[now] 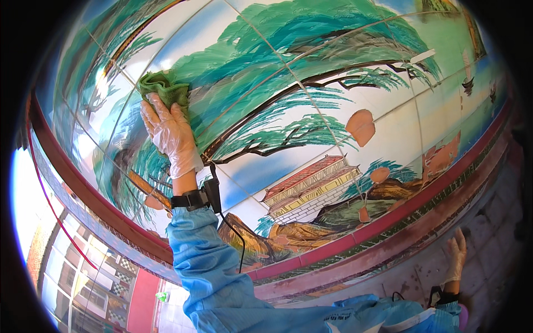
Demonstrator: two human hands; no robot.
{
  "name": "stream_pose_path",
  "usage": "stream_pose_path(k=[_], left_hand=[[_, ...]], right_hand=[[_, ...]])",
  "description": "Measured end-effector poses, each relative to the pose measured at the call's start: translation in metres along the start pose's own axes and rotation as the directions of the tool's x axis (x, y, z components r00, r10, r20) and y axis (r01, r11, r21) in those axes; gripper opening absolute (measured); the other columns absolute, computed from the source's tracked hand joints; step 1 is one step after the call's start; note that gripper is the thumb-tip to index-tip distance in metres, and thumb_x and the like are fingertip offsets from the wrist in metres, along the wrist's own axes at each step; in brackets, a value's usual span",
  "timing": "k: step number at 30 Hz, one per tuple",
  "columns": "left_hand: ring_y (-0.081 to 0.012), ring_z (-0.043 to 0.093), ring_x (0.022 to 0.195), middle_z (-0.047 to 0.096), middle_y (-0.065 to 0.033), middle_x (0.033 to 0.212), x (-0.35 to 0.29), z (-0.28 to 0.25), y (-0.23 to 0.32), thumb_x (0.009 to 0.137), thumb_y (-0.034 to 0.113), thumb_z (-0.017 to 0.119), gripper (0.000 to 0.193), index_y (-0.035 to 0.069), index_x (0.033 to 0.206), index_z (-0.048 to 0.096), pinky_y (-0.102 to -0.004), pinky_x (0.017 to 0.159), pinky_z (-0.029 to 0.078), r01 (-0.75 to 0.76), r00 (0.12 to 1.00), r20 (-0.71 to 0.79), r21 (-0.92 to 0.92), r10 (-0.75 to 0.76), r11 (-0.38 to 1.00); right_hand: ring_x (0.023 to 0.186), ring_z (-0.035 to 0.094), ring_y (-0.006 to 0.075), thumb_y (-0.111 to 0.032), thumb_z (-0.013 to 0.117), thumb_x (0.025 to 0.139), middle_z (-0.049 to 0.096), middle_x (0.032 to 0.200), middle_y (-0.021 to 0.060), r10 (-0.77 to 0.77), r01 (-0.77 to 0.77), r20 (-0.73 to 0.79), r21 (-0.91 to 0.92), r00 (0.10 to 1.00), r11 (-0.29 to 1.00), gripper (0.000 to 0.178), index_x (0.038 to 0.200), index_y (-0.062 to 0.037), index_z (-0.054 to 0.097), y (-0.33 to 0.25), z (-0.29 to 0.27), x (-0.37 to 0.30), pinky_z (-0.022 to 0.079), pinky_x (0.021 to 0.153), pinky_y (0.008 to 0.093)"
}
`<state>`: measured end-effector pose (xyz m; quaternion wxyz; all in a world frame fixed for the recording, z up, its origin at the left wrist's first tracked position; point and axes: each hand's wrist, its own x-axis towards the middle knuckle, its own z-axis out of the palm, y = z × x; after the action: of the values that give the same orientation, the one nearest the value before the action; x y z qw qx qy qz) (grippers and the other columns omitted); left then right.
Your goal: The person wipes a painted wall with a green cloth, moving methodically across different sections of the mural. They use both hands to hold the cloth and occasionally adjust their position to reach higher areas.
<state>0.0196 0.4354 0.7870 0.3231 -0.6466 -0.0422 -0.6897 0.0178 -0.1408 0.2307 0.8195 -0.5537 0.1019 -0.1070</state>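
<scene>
My left hand [171,139], in a thin clear plastic glove, presses a folded green cloth [166,89] against a painted tile wall [261,61]. Its fingers lie over the cloth's lower edge, and part of the cloth sticks out beyond the fingertips. A black strap with a small device [194,198] circles this wrist, above a blue sleeve [202,244]. Down at the lower right my right hand [457,256] hangs away from the wall. Nothing shows in it, and its fingers are stretched out.
The mural shows green trees and a red-roofed building [313,191]. Several patches of bare brown surface [361,127] break the tiles. A dark red border [333,244] and ledge run below. A red hose or cord [58,216] hangs at the left, near windows. Grey paving [411,277] lies lower right.
</scene>
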Motion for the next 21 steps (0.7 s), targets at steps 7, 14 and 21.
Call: stream_pose_path(k=[7,14,21], left_hand=[[-0.0448,0.038,0.136,0.039,-0.0274,0.149,0.03,0.009,0.007,0.099,0.038,0.052,0.059,0.012,0.15,0.04,-0.0512,0.112,0.032,-0.038,0.999,0.002,-0.013,0.038,0.999],[-0.0422,0.041,0.135,0.041,-0.024,0.149,0.055,0.017,0.025,0.099,0.046,0.049,0.059,0.018,0.15,0.04,-0.0497,0.11,0.034,-0.204,0.979,-0.03,-0.058,0.202,0.977],[-0.036,0.038,0.139,0.038,-0.0168,0.153,0.052,0.016,0.062,0.095,0.047,0.051,0.06,0.025,0.15,0.041,-0.0474,0.113,0.03,-0.351,0.936,-0.038,-0.113,0.349,0.929]], right_hand=[[0.123,0.052,0.0174,-0.02,0.059,0.096,0.05,0.143,0.0059,-0.05,0.053,0.042,-0.066,0.998,0.996,0.051,0.144,-0.0052,0.047,0.02,-0.005,0.015,0.044,0.101,0.0292],[0.12,0.054,0.0139,-0.025,0.057,0.098,0.048,0.146,0.0039,0.014,-0.012,0.169,-0.017,0.985,1.0,0.052,0.146,-0.0073,0.046,0.026,0.014,0.017,0.044,0.1,0.0285],[0.117,0.056,0.0147,-0.027,0.059,0.097,0.049,0.145,0.0061,0.04,-0.016,0.192,-0.126,0.981,0.992,0.055,0.146,-0.006,0.045,0.006,0.04,0.011,0.045,0.099,0.0295]])
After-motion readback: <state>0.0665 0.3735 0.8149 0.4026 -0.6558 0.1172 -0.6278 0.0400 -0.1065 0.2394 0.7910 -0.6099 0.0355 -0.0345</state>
